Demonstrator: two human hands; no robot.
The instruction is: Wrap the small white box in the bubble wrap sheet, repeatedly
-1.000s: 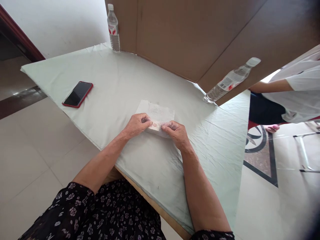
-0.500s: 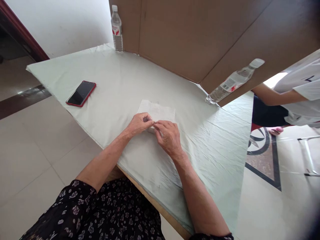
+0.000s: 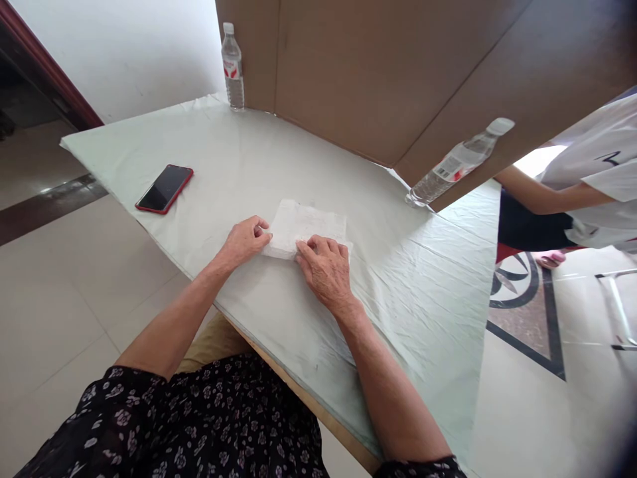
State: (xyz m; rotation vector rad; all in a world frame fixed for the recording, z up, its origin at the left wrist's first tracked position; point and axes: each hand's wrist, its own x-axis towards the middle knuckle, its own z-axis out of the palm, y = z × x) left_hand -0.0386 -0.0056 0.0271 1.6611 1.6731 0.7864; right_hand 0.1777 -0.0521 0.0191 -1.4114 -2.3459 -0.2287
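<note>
A white sheet, which looks like a paper tissue (image 3: pixel 303 222), lies on the cloth-covered table with its near edge folded into a narrow strip. My right hand (image 3: pixel 326 269) rests over the near right part of it, thumb and fingertips closed on the folded edge. At the sheet's left corner is my left hand (image 3: pixel 246 242), fingers curved and a gap showing between thumb and forefinger. Its thumb tip is at or against the edge; whether it presses the sheet I cannot tell.
A phone in a red case (image 3: pixel 165 189) lies on the left of the tablecloth (image 3: pixel 223 166). One water bottle (image 3: pixel 233 70) stands at the back; another water bottle (image 3: pixel 455 166) stands at right. Both are beside a tall brown board (image 3: pixel 348 73). A person in a white shirt (image 3: pixel 587 172) is behind it.
My left hand has moved left, from beside my right hand to the sheet's left corner. My right hand has shifted slightly left, and more of the sheet's near edge shows.
</note>
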